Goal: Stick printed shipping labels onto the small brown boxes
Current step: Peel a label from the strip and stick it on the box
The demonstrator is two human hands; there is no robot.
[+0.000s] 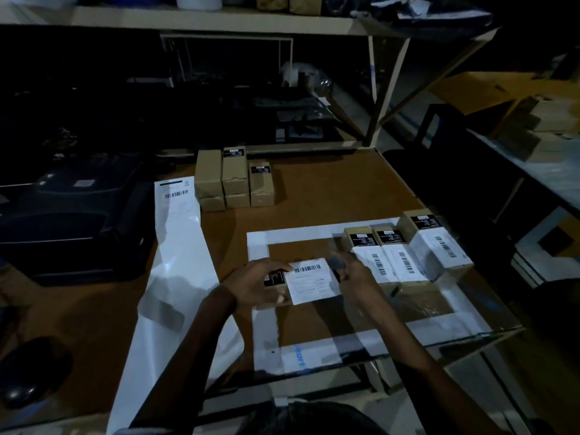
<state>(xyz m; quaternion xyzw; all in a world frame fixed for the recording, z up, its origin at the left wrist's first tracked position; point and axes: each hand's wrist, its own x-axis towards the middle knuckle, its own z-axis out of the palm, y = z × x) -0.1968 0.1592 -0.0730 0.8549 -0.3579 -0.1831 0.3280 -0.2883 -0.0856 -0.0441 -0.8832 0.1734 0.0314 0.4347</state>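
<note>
We are at the label-application step for one small brown box (pixel 273 291), which sits on the table (pixel 329 189) near the front edge, inside a white frame of paper (pixel 317 230). Our left hand (pixel 257 285) grips the box from its left end, fingers curled over the top and the thumb at its near edge. A white label (pixel 312 281) with a barcode lies across the top of the box and overhangs its right side. Our right hand (pixel 353 273) is at the right edge of the label; its fingers are blurred, so we cannot tell whether they pinch the label or only press on it. Just to the right, three labelled boxes (pixel 408 249) stand in a row, touching one another. At the far side of the table a stack of unlabelled boxes (pixel 232 180) waits, and a long label strip (pixel 179 246) runs from the printer (pixel 72 215) on the left toward the near edge. We judge the task as partly complete. The next move calls for smoothing the label flat, wrapping the overhang down the side, then setting the box beside the finished row.
</note>
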